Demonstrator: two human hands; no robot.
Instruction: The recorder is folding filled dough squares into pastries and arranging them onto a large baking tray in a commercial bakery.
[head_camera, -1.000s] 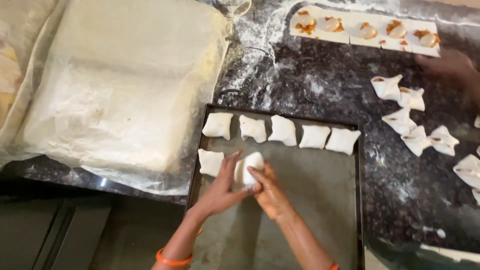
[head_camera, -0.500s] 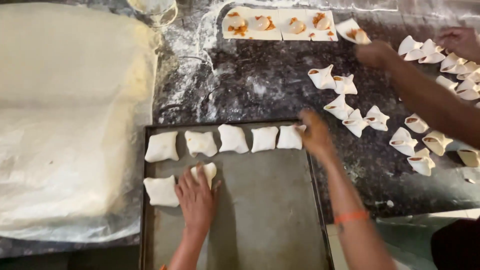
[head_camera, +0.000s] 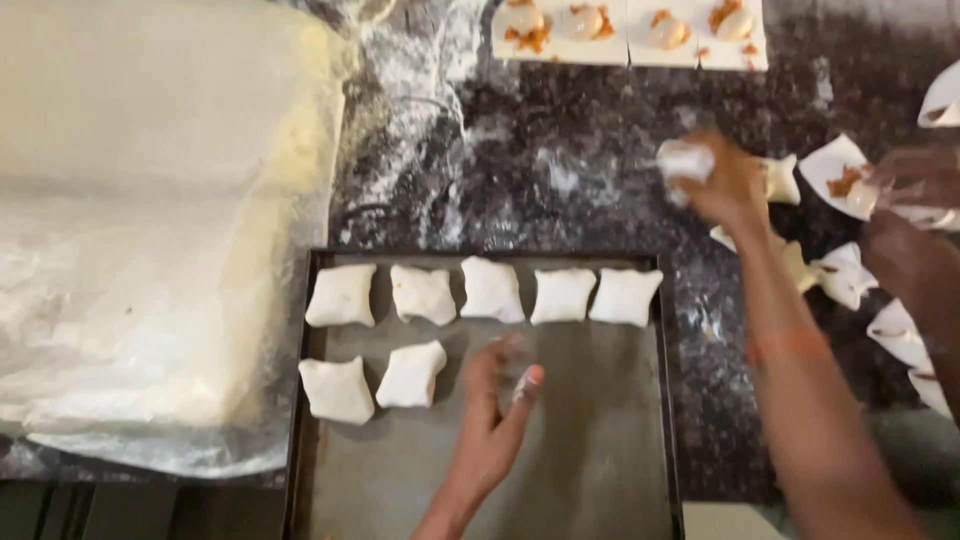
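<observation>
Folded dough parcel (head_camera: 686, 160), pale and blurred, sits clamped in the right hand (head_camera: 728, 182) out over the floury dark bench (head_camera: 560, 170), past the tray's far right corner; half a second ago that hand was down at the tray's back row. Nearer, the left hand (head_camera: 498, 395) hovers over the baking tray (head_camera: 610, 460) with fingers spread and empty, lifted off the second-row parcel (head_camera: 411, 374) it was pressing. Seven parcels lie on the tray. Further right, another person's hands (head_camera: 905, 215) work among loose parcels, partly cut off by the frame. Filled dough squares (head_camera: 628, 30) at the far edge are cropped.
</observation>
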